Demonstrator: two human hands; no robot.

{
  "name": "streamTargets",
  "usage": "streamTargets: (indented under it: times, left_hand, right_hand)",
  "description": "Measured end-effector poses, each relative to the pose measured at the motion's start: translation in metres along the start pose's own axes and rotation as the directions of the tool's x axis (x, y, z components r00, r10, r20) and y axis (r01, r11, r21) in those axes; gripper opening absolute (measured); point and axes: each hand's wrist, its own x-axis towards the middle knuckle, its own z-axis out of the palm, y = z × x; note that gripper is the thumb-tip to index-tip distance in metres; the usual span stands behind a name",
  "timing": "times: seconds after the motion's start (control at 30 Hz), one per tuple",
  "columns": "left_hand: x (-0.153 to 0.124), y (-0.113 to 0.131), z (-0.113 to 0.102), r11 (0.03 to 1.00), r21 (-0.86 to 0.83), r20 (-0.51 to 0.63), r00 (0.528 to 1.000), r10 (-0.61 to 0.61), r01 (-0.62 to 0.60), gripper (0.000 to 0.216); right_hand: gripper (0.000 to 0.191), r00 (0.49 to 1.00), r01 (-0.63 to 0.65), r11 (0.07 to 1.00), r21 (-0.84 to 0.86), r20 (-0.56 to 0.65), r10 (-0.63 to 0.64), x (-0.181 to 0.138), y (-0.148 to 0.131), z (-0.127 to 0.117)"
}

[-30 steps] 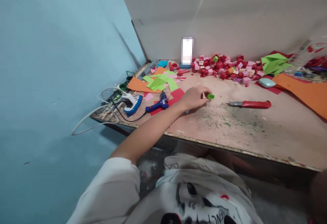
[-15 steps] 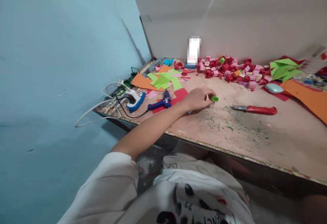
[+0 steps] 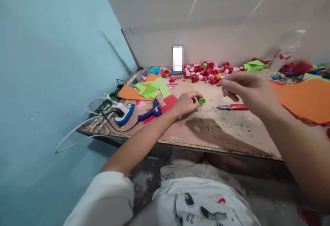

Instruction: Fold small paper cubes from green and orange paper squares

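Fingers of the left hand [image 3: 187,103] grasp a small green piece [image 3: 202,100] at one end, leaving its other end sticking out to the right of the grip. A light, even pinch should spare its shape from being crushed. The right hand [image 3: 251,87] hangs above the table [image 3: 180,133], well right of that grip, with its fingers loosely bent; it seems to hold nothing, though its palm is hidden. Between the two, a red knife [image 3: 237,107] lies with its blade towards the left grip and its handle partly behind the right hand, so fingers should pass wide of the edge. Red paper [image 3: 170,102] and a blue glue gun [image 3: 151,112] crowd the left grip's left side; beyond it sits a pile of cubes [image 3: 211,73].
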Motion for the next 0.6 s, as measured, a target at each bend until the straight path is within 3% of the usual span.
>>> streamTargets:
  times: [0.13,0.3,0.5,0.6]
  left_hand:
    - [0.0,0.002,-0.002,0.999,0.041,-0.015,1.0,-0.013,0.014,0.015]
    - [-0.004,0.007,-0.003,0.974,0.223,-0.01,0.999,-0.045,0.046,0.015]
    - [-0.003,0.009,0.0,0.961,0.274,-0.014,1.0,-0.025,0.027,0.029]
    - [0.0,0.012,-0.012,0.971,0.237,-0.018,1.0,-0.009,0.013,0.033]
  right_hand:
    - [0.023,0.996,-0.073,0.989,-0.126,0.049,0.079,0.024,0.028,0.018]
    - [0.04,0.94,-0.274,0.962,0.011,0.215,0.265,0.023,0.068,0.048]
    - [0.035,0.925,-0.354,0.909,0.22,0.225,0.306,0.01,0.069,0.061]
    - [0.037,0.901,-0.43,0.846,0.315,0.204,0.382,0.011,0.066,0.057]
